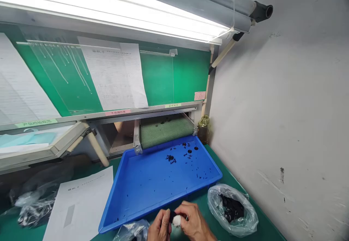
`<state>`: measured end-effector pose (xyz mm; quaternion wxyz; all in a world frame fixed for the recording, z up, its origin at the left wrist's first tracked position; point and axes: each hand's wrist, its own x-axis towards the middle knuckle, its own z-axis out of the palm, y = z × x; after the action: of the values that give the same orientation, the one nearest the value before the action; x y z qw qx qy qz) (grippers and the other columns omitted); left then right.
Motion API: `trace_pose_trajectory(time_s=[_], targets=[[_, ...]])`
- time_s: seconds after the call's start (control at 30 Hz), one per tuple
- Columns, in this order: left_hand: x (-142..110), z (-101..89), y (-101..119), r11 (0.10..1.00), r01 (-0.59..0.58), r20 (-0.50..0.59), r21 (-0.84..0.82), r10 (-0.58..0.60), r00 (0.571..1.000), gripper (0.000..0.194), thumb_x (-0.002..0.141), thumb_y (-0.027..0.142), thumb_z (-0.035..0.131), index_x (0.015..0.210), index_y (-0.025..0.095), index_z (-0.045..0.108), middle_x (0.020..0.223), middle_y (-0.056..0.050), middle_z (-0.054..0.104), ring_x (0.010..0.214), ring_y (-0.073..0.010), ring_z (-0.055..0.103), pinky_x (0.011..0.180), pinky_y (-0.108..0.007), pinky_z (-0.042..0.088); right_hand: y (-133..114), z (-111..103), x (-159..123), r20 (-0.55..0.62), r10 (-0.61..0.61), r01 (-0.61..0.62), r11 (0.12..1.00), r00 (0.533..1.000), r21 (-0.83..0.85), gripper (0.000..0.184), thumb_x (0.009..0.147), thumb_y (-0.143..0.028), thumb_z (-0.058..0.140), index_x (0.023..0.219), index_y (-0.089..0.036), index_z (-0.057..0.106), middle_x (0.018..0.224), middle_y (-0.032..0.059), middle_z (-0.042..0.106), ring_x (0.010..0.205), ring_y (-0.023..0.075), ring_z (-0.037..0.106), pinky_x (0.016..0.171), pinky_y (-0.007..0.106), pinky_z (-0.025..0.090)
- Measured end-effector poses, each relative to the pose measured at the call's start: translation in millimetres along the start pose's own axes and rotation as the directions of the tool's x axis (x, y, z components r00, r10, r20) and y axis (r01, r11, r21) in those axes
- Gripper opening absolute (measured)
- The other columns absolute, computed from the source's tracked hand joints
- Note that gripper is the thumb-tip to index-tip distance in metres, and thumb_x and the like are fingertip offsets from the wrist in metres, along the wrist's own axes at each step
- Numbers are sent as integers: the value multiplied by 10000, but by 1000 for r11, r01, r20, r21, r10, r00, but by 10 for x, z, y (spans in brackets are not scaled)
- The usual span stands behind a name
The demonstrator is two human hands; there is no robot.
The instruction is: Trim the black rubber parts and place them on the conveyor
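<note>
Close to the near edge of the blue tray [152,183], my left hand [160,227] is closed with a small black part [172,216] between thumb and fingers. My right hand [194,221] meets it from the other side, its fingers curled in a pinch. A small white rounded piece [177,221] sits at the right fingertips; whether it is held or worn on a finger I cannot tell. Black round parts [171,157] and tiny black bits lie scattered in the tray. A clear plastic bag [135,230] lies beside my left hand.
A green ribbed conveyor belt [166,130] ends above the tray's far side. Right of the tray stands an open plastic bag [249,215] with black parts. Printed paper [81,204] lies to the left. A brownish bottle [203,129] stands by the wall [286,106].
</note>
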<state>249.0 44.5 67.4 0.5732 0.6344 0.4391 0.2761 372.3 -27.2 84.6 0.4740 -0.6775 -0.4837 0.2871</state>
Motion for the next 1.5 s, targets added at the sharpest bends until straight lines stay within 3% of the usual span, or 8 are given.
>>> trace_pose_trajectory(time_s=[0.17,0.33,0.5,0.87,1.2,1.33,1.43,1.5], targets=[[-96,-47,111,994,-85,78,76,79,994,520,757,707,459,593,219,529,445,53,447,424,-140,424,471,-246,319,-87,-29,-50,112,30,-40,995,993,92,314,694,-146,535,922,-226,736,726,-7,657,655,137,595,564,202,438],[-180,-65,262,999,-17,126,33,13,992,450,835,610,437,622,217,489,459,55,489,380,-122,432,430,-229,308,-110,-49,-81,140,115,-149,951,984,271,324,721,-189,509,967,-180,720,665,-10,633,526,130,611,469,209,471],[-203,-78,318,998,-17,184,58,6,983,377,864,531,446,688,206,522,491,64,477,421,-111,419,433,-213,307,-87,-115,-150,193,86,-146,935,977,322,344,712,-145,488,976,-178,705,713,-2,667,617,145,655,548,232,533],[-156,-30,281,993,-39,203,113,15,979,348,900,475,413,687,214,501,481,70,450,439,-112,410,458,-222,305,-21,-167,-171,121,-22,17,999,992,42,273,765,-109,461,930,-205,657,714,-15,652,611,114,589,581,207,471],[64,115,274,999,-33,168,19,30,985,367,901,470,427,662,202,504,478,62,455,426,-97,389,450,-215,294,-8,-82,97,41,106,-112,970,994,216,133,859,-238,456,785,-181,551,527,-50,554,422,95,533,426,184,399],[221,207,227,989,72,113,-133,-57,992,401,886,514,445,650,192,482,469,66,452,404,-74,372,426,-188,299,129,-327,409,179,-8,16,999,984,-45,237,842,-92,368,908,-188,574,704,-19,654,531,97,602,525,193,478],[317,141,201,930,174,74,-324,-159,985,412,861,545,484,656,189,461,471,74,441,394,-52,318,386,-157,251,283,-616,790,231,-74,162,907,970,-389,365,732,31,396,903,-200,621,1106,19,644,939,121,631,843,227,481],[368,44,212,844,245,87,-477,-233,969,375,823,545,555,714,194,478,520,74,472,396,-42,312,359,-138,217,427,-813,1122,162,-29,109,852,986,-512,421,741,49,411,999,-199,633,1201,36,598,1095,144,567,970,257,412]])
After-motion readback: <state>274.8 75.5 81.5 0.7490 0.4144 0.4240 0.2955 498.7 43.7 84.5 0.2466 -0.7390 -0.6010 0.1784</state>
